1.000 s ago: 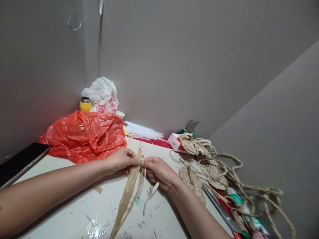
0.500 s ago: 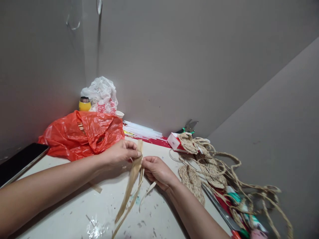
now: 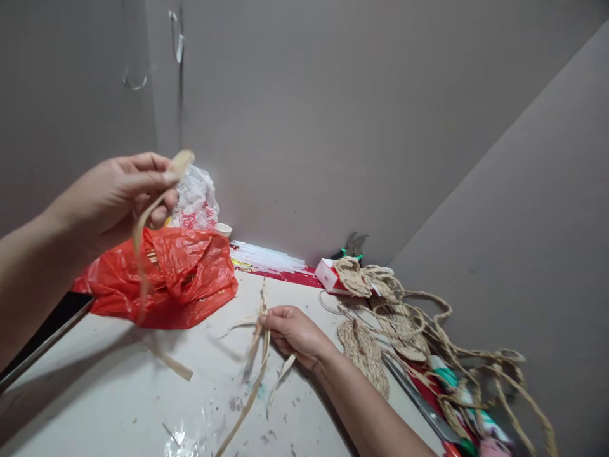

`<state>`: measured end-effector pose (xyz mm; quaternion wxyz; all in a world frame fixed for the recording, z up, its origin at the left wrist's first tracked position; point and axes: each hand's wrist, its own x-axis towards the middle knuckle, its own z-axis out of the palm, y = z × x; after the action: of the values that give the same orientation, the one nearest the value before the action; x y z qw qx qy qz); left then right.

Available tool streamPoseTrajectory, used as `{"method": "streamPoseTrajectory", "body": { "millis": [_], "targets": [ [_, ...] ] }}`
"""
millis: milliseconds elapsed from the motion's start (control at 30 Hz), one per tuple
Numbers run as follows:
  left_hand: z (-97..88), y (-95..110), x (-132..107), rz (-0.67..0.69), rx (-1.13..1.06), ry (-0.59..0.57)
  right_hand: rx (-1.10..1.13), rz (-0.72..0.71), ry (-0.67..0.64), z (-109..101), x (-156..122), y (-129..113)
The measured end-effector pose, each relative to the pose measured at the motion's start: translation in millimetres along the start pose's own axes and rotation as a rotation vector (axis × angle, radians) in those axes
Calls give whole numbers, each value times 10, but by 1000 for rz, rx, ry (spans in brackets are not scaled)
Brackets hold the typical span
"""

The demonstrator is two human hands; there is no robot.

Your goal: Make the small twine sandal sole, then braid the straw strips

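My left hand (image 3: 126, 190) is raised at the left, closed on a flat tan strip of dried plant fibre (image 3: 181, 163); the strip's tail hangs below, smeared by motion. Over the table, my right hand (image 3: 297, 334) pinches a small bundle of similar fibre strips (image 3: 263, 317) between thumb and fingertips. One long strand of the bundle trails toward the front edge, and a short pale end sticks out under the palm. Another loose strip (image 3: 176, 365) lies on the white table to the left.
A red plastic bag (image 3: 204, 285) stands behind, with a white bag (image 3: 197, 197) beyond it. White sticks (image 3: 266, 256) lie along the wall. At right are woven rope soles (image 3: 364, 355), tangled cord (image 3: 442, 311), pliers (image 3: 354, 246) and a long blade (image 3: 419, 397). A phone (image 3: 42, 336) rests at left.
My left hand has moved up and left, away from my right hand, carrying a strip off. My right hand has stayed nearly in place with its bundle.
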<state>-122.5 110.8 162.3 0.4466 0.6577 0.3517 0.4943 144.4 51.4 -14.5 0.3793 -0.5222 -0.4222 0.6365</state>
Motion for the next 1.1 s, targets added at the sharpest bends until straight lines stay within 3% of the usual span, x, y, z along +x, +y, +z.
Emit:
{"method": "streamPoseTrajectory", "body": {
  "millis": [33,100,133,200,267,333,367,467,533,667,867,1100],
  "targets": [
    [-50,-70,-4,-39,162,-10,14,0,-11,-1,-5,-6],
    [-89,-279,-35,-210,639,-178,43,1,-32,-4,-14,-17],
    [-68,-401,-63,-212,881,-207,56,3,-42,-6,-17,-20],
    [69,-642,-141,-54,1151,-75,80,12,-62,-10,-22,-26],
    [322,-847,-235,-12,1033,-156,99,20,-81,-13,-25,-30],
    [635,-1008,-315,-37,707,-364,111,23,-93,-16,-27,-34],
    [791,-1074,-343,-80,577,-401,114,22,-96,-17,-28,-35],
    [1162,-1245,-372,-225,358,-422,122,11,-96,-24,-26,-32],
    [1302,-1348,-363,-300,220,-403,129,8,-98,-33,-24,-27],
    [1391,-1503,-348,-353,4,-326,147,15,-127,-50,-22,-29],
    [1347,-1614,-335,-289,-59,-211,177,38,-189,-75,-7,-34],
    [1326,-1658,-420,-202,-73,-339,204,42,-199,-118,-6,-23]
  ]
}}
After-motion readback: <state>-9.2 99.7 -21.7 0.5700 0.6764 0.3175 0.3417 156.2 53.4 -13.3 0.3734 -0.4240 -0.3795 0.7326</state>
